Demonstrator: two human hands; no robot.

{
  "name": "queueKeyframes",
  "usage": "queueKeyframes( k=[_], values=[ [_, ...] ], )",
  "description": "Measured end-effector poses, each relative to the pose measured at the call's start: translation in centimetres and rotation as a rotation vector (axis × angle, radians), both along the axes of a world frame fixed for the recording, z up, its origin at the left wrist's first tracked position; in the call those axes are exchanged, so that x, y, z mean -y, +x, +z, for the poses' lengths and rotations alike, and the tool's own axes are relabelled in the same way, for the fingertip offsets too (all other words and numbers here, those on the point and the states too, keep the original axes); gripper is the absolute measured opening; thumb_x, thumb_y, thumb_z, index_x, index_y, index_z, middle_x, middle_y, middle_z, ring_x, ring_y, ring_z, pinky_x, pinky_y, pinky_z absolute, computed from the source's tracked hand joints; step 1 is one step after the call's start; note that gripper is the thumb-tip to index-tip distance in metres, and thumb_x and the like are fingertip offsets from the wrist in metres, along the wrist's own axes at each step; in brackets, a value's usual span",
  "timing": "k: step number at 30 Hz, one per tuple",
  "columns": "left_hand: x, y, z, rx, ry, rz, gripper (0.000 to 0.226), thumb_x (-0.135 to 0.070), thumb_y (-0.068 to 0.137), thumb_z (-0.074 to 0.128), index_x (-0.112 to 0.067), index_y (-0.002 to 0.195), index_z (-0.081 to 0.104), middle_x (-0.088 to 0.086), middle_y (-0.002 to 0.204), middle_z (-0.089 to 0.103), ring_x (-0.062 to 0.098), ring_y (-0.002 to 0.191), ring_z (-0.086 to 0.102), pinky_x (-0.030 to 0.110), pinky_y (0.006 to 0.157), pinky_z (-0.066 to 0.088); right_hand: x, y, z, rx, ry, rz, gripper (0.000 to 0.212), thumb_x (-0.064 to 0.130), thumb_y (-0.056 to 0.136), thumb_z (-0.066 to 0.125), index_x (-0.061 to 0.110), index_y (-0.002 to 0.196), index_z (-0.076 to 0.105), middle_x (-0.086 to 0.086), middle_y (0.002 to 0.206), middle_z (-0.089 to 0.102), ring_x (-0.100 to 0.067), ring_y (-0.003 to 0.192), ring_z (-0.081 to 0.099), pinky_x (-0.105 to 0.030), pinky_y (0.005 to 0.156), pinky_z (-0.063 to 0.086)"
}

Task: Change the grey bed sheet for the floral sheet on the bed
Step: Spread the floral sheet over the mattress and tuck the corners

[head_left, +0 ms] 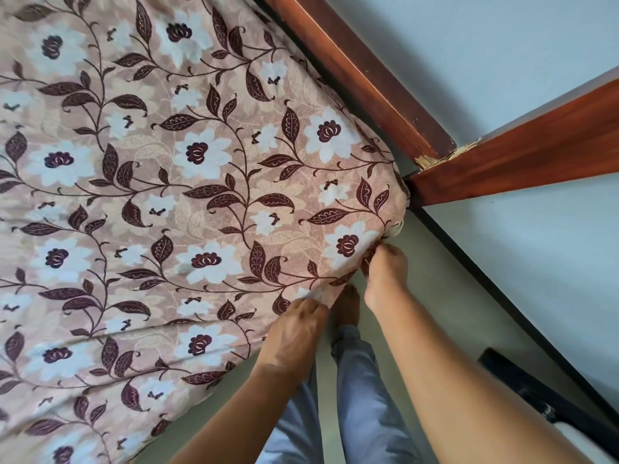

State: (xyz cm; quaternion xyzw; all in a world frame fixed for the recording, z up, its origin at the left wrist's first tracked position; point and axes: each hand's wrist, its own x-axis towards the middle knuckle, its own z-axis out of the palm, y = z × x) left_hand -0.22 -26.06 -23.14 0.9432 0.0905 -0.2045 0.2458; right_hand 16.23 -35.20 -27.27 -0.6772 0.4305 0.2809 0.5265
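Bed surface: floral sheet (187, 202) spread over the mattress | corner: beside wooden frame (368, 82) | left hand (294, 333): I see fingers pinching sheet edge at the corner | right hand (385, 272): fingers closed on sheet, just beside | floor: bare foot (346, 306) below.

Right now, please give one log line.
floral sheet on bed | left hand, right hand gripping corner edge | grey sheet unseen

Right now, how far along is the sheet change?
Nearly done, it seems. The floral sheet already covers all the bed in view, and no grey sheet shows. In hand: the left hand and right hand grip its corner edge by the wooden frame. Left: tucking that corner.
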Motion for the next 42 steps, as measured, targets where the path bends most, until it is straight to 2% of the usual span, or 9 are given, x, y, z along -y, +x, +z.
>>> queueKeyframes(
  k=[4,7,12,17,24,27,32,37,42],
  values=[
    [1.3,-0.2,-0.9,-0.068,-0.176,0.185,0.017,-0.012,0.082,0.074,-0.014,0.097,0.067,0.007,0.099,0.065,0.028,0.095,0.063,0.037,0.078,0.055,-1.2,1.7,0.7,0.007,0.368,-0.167,0.045,0.055,0.106,0.033,0.028,0.124,0.064,0.002,0.118,0.071,-0.019,0.112,0.066,-0.040,0.097,0.054],
    [2.5,1.4,0.5,-0.243,-0.524,0.694,0.030,-0.038,0.097,0.062,-0.014,0.115,0.067,0.005,0.111,0.069,0.023,0.106,0.064,0.036,0.090,0.052,-1.5,3.0,0.3,-0.002,0.408,-0.141,0.065,0.076,0.097,0.023,0.034,0.132,0.059,0.004,0.125,0.068,-0.023,0.122,0.060,-0.048,0.111,0.043],
    [3.3,5.1,2.6,-0.236,-1.593,1.946,0.079,-0.073,0.091,0.038,-0.005,0.127,0.056,0.019,0.127,0.063,0.033,0.121,0.061,0.048,0.099,0.052,-1.3,4.6,0.0,-0.003,0.412,-0.086,0.075,0.085,0.090,0.022,0.041,0.138,0.059,0.003,0.141,0.062,-0.026,0.127,0.059,-0.054,0.111,0.043],
    [2.4,6.1,1.5,0.164,-1.913,2.476,0.103,-0.088,0.082,0.032,-0.002,0.135,0.051,0.027,0.134,0.056,0.043,0.124,0.055,0.059,0.107,0.042,-0.2,6.3,0.1,-0.035,0.437,-0.093,0.065,0.073,0.095,0.034,0.027,0.123,0.070,-0.006,0.119,0.075,-0.030,0.111,0.069,-0.051,0.100,0.054],
    [5.6,5.3,2.4,0.361,-2.007,2.594,0.089,-0.079,0.091,0.023,-0.007,0.136,0.051,0.026,0.131,0.060,0.043,0.123,0.056,0.061,0.105,0.042,0.7,5.7,-0.1,0.002,0.476,-0.107,0.064,0.070,0.092,0.040,0.026,0.130,0.067,-0.009,0.125,0.072,-0.033,0.118,0.067,-0.054,0.105,0.050],
    [5.0,6.3,1.4,0.433,-2.124,2.449,0.058,-0.043,0.095,0.045,-0.006,0.138,0.057,0.026,0.129,0.064,0.044,0.126,0.055,0.058,0.113,0.036,1.5,6.0,0.3,0.047,0.512,-0.096,0.059,0.064,0.094,0.044,0.024,0.131,0.066,-0.008,0.122,0.073,-0.031,0.118,0.067,-0.054,0.108,0.047],
    [5.1,9.5,-1.5,0.560,-2.415,2.190,0.062,-0.047,0.098,0.038,-0.005,0.140,0.056,0.024,0.141,0.055,0.047,0.134,0.048,0.058,0.116,0.030,1.7,7.2,0.2,0.014,0.715,-0.075,0.061,0.059,0.096,0.040,0.022,0.140,0.061,-0.013,0.135,0.065,-0.037,0.128,0.060,-0.056,0.114,0.039],
    [5.1,10.3,-4.5,0.395,-2.101,2.430,0.063,-0.049,0.096,0.033,-0.008,0.134,0.061,0.020,0.134,0.063,0.042,0.128,0.054,0.057,0.113,0.034,2.8,9.0,-2.6,-0.098,0.774,-0.053,0.056,0.043,0.104,0.041,0.011,0.150,0.048,-0.018,0.147,0.054,-0.040,0.136,0.051,-0.057,0.118,0.033],
    [5.3,10.5,-6.3,0.402,-2.049,2.544,0.064,-0.053,0.094,0.036,-0.008,0.128,0.065,0.019,0.124,0.069,0.041,0.121,0.060,0.058,0.108,0.041,2.9,9.7,-4.9,-0.126,0.645,0.016,0.050,0.032,0.107,0.044,0.008,0.151,0.044,-0.018,0.147,0.054,-0.037,0.135,0.053,-0.056,0.116,0.038]
  ],
)
